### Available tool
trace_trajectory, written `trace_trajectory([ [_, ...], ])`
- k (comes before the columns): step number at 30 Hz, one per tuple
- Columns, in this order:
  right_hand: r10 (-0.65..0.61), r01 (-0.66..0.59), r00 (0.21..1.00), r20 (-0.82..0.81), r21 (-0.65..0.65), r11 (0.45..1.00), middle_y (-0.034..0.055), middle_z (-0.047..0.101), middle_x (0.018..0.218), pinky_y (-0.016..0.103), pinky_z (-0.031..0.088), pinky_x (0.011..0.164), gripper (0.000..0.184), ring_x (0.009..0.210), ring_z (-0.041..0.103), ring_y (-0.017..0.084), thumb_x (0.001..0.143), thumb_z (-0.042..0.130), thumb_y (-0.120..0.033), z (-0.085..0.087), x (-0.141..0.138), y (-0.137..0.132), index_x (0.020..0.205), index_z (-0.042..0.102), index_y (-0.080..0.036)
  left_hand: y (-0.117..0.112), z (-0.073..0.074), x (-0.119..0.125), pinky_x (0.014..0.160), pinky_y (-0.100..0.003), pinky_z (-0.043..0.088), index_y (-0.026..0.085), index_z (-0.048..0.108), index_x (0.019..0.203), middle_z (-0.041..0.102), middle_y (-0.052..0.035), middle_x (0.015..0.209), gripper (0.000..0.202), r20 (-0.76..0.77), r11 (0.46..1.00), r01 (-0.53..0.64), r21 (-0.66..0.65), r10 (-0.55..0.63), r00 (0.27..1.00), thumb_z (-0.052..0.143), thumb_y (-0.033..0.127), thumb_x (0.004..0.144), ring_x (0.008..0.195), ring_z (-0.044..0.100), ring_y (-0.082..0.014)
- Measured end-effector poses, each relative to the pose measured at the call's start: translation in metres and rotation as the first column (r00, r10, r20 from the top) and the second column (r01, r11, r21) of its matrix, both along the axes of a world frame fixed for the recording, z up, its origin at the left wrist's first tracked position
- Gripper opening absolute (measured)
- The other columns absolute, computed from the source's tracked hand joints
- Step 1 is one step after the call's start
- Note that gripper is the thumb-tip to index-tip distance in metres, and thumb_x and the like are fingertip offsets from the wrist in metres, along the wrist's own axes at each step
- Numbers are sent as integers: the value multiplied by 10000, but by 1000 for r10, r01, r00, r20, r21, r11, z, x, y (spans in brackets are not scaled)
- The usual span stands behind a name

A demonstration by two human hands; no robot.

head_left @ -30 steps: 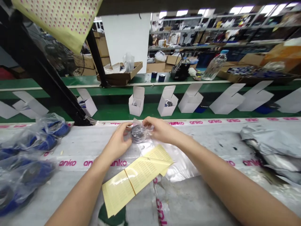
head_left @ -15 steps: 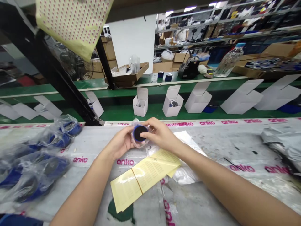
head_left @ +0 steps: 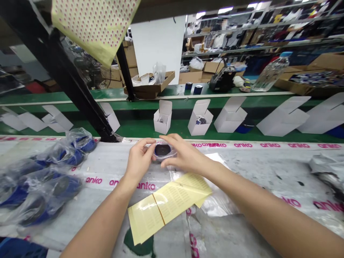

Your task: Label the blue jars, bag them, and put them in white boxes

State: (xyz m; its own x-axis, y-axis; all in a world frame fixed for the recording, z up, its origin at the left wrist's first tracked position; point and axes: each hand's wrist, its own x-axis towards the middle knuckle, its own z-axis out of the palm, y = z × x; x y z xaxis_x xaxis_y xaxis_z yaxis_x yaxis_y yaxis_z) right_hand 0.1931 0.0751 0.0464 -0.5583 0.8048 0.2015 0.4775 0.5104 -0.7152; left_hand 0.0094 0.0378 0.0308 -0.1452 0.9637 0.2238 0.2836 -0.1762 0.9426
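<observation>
Near the far edge of the covered table, a round blue item with a black face, wrapped in clear plastic, sits between my hands. My left hand pinches its left side between thumb and fingers. Around its right side, my right hand has thumb and fingers spread apart; whether it touches the plastic I cannot tell. Just below my hands lie yellow sticker sheets with a brown band across them. White plastic bags lie under and beside the sheets.
Several plastic-wrapped blue items lie at the left. Open white boxes stand in a row on the green conveyor. A slanted black post rises at the left. A clear bottle stands on the back ledge.
The wrapped item has tilted, its black face now seen flatter. My right thumb has come off that face, and my right fingers have spread. My left hand has turned more upright.
</observation>
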Motion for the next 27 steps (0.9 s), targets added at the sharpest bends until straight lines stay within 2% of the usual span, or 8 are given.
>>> trace_trajectory([
  [3,70,-84,958,278,36,996,143,650,1238,465,513,892,614,1097,646,347,793,795,-401,9,-12,4,1349,616,-213,-3,6,2,466,-201,464,188,702,971,655,-81,1184,143,124,979,-24,205,-1,992,666,286,873,557,605,-60],
  [6,111,-117,941,318,1,993,91,727,1039,386,522,793,354,949,687,298,799,769,-357,30,-21,21,1115,724,-204,-6,12,-1,500,-188,465,218,668,1075,631,-75,1211,223,181,940,-160,302,108,978,700,303,871,611,585,-55],
  [10,-28,5,993,117,197,980,67,717,1097,380,516,873,349,996,673,272,862,702,-346,60,-29,64,1188,683,-224,-3,11,-4,449,-180,387,216,607,1092,663,-23,922,256,261,956,-227,188,174,949,660,388,909,533,506,-63],
  [12,-172,144,984,38,388,910,119,643,1249,434,497,942,474,1089,638,314,885,677,-312,67,-36,86,1343,605,-212,-1,4,-2,465,-188,383,206,608,1075,646,-5,847,241,207,982,-161,102,137,969,647,378,911,530,500,-73],
  [14,-278,182,954,115,515,837,186,544,1366,473,497,946,551,1134,610,355,897,663,-257,66,-43,101,1430,543,-182,1,-4,1,509,-202,402,192,622,1062,654,-11,855,219,122,997,-69,27,65,990,638,344,906,546,506,-80],
  [17,-339,118,889,307,563,818,234,542,1349,472,528,896,478,1128,605,372,885,686,-202,57,-52,107,1352,612,-128,1,-12,5,549,-225,410,177,648,1043,654,-7,804,216,57,999,30,-27,-29,998,638,322,884,554,516,-101],
  [23,-410,64,790,456,604,795,94,632,1273,470,540,948,311,1148,615,262,981,634,-405,41,-61,105,1191,653,-175,6,-19,7,586,-243,428,177,671,1015,610,24,670,202,17,992,108,-64,-107,994,642,313,869,565,554,-137],
  [27,-325,-38,812,485,600,799,115,666,1200,468,466,1010,168,1141,591,267,985,625,-313,30,-65,97,1055,699,-179,4,-23,14,623,-245,448,162,691,975,676,-12,757,160,-17,978,190,-82,-192,981,580,233,884,616,580,-140],
])
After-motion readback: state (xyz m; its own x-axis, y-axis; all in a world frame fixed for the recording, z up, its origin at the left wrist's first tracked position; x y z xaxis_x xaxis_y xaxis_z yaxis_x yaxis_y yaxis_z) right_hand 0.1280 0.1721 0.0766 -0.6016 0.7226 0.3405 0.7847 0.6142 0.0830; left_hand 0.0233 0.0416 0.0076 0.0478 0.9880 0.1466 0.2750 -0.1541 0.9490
